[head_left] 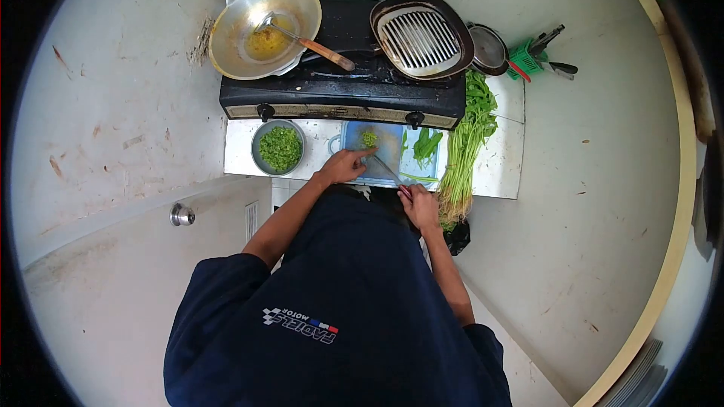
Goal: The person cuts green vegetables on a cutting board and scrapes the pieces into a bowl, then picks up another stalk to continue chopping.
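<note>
My right hand [420,209] is wrapped round the dark red handle of a kitchen knife [388,172], whose blade slants up and left over a blue cutting board [392,136]. At the board's left side lies my left hand [344,166], index finger stretched out to the blade's tip, holding nothing visible. Just beyond that finger sits a small heap of chopped greens [368,139]. Some loose green leaves [427,145] rest on the board's right part, with a cut stem [419,178] near its front edge. To the left stands a grey bowl [257,157] full of finely chopped greens [280,148].
A bundle of leafy greens [461,147] with roots hangs over the counter's front edge at right. Behind the board is a gas stove [339,98] bearing a wok [226,49] with a spatula [326,51] and a grill pan [381,15]. A green basket [524,60] holds knives.
</note>
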Available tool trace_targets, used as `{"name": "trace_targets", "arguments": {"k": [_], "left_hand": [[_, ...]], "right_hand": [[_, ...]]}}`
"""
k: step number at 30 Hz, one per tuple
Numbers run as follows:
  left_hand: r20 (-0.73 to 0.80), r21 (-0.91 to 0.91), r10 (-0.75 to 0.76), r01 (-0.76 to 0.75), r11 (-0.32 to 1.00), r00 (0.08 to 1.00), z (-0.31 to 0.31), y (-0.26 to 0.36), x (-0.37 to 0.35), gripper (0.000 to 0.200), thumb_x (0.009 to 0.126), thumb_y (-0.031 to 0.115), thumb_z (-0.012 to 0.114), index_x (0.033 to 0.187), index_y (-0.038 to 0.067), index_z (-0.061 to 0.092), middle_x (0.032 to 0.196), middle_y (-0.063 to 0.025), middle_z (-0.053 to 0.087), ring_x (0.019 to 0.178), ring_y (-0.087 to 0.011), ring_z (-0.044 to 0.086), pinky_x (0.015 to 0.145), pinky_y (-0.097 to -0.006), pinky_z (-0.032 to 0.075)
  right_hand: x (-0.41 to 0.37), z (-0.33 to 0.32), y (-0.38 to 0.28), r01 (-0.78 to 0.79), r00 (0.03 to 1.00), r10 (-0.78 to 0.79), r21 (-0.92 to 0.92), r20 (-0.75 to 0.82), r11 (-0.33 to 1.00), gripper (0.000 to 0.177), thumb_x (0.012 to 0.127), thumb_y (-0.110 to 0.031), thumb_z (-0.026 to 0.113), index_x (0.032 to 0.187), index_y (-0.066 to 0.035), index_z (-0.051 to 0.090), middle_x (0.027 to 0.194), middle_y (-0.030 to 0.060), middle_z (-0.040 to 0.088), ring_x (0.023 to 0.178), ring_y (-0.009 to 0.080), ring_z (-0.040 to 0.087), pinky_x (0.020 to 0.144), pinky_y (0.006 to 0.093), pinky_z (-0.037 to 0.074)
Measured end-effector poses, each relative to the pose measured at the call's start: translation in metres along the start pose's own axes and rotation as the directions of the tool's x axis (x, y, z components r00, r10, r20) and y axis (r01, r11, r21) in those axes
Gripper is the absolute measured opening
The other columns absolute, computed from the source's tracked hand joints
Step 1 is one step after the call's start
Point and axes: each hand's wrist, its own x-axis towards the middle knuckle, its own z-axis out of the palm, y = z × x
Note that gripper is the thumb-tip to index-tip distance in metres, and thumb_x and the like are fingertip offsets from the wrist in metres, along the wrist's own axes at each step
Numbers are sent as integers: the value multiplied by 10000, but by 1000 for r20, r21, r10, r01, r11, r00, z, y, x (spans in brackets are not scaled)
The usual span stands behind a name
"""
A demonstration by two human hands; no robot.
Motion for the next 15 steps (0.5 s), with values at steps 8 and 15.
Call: {"name": "trace_targets", "arguments": {"k": [8, 15], "left_hand": [[-166, -279, -111, 61, 958, 980, -8, -14, -10, 614, 916, 78, 658, 1506, 181, 524, 795, -38, 645, 706, -135, 612, 724, -325, 529], [-255, -336, -129, 37, 941, 958, -7, -35, -24, 524, 918, 58, 660, 1430, 144, 590, 834, -40, 656, 769, -131, 634, 795, -317, 539]], "right_hand": [[13, -6, 12, 2, 1000, -3, 43, 13, 999, 304, 977, -399, 638, 1067, -113, 688, 1024, 97, 680, 977, 335, 671, 834, 511, 460], [38, -3, 19, 167, 983, -162, -50, 83, 985, 279, 980, -380, 621, 1108, -139, 679, 1019, 81, 640, 996, 300, 636, 853, 486, 404]]}}
